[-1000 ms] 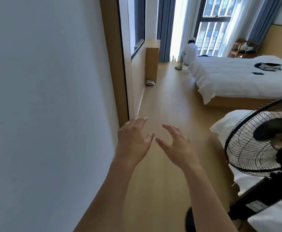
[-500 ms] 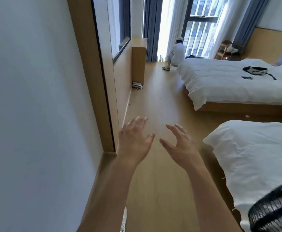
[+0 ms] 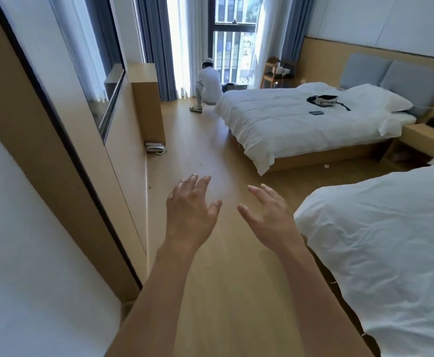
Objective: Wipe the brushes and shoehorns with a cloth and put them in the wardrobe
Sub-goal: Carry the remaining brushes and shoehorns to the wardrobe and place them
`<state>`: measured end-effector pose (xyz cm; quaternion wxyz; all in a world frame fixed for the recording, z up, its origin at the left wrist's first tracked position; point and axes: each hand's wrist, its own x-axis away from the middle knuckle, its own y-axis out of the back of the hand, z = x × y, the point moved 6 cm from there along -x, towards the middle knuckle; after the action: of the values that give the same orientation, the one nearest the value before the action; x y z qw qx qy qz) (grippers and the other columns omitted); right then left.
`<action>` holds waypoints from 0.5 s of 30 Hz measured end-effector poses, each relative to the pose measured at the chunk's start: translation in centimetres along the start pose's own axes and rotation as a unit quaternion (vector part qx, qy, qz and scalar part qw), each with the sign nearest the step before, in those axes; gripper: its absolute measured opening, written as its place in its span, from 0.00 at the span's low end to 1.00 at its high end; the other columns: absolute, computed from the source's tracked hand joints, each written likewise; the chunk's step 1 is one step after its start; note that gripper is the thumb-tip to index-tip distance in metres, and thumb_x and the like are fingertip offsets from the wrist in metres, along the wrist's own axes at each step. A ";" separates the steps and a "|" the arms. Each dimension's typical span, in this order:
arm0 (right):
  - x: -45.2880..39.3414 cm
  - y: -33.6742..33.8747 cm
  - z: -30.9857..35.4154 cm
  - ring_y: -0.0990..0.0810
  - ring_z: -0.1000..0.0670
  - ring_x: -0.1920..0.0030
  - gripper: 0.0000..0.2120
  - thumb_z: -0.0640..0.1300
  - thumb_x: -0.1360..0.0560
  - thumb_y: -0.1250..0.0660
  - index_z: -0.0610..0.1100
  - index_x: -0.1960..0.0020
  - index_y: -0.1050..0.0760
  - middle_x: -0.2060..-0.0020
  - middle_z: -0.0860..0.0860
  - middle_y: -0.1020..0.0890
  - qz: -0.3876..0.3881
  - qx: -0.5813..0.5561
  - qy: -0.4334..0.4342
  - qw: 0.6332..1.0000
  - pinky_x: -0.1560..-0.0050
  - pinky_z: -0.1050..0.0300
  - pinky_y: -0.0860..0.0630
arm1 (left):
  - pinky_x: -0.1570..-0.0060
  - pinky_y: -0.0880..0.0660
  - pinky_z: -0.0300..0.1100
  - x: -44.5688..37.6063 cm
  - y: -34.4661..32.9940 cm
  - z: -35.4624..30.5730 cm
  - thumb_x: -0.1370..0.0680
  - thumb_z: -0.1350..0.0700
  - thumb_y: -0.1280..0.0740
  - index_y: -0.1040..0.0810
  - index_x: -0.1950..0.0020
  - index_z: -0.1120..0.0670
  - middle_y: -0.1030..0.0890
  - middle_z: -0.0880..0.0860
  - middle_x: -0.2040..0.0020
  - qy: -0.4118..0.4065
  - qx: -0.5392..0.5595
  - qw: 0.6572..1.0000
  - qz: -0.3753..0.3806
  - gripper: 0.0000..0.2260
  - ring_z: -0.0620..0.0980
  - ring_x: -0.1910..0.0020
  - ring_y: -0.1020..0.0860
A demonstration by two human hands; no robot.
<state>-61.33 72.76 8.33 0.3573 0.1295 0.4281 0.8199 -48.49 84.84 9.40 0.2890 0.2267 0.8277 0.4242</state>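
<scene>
both hands, left hand (image 3: 188,215) and right hand (image 3: 271,219), hover over the wooden floor (image 3: 210,161), fingers spread and empty.

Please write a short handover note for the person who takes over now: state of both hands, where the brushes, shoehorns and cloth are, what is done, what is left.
Left hand: open, empty, held out over the wooden floor.
Right hand: open, empty, beside the near bed.
Job's things: no brush, shoehorn, cloth or wardrobe is in view.
Done: nothing can be confirmed from this view.
Left: find the cloth and the items, wipe them, put them in the wardrobe.
Note: another person crouches by the window, past the far bed.
</scene>
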 end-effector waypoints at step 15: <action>-26.2 -2.7 -3.8 0.43 0.49 0.21 0.29 0.58 0.22 0.35 0.56 0.23 0.38 0.21 0.51 0.39 0.003 0.023 -0.024 0.999 0.22 0.41 0.45 | 0.27 0.41 0.51 -24.2 -10.1 2.3 0.22 0.44 0.34 0.34 0.25 0.45 0.34 0.51 0.24 -0.014 -0.017 1.000 0.014 0.27 0.55 0.25 0.38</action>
<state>-43.34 53.18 6.37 0.3624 0.1588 0.4375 0.8075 -30.56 65.73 6.80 0.2987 0.2388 0.8129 0.4393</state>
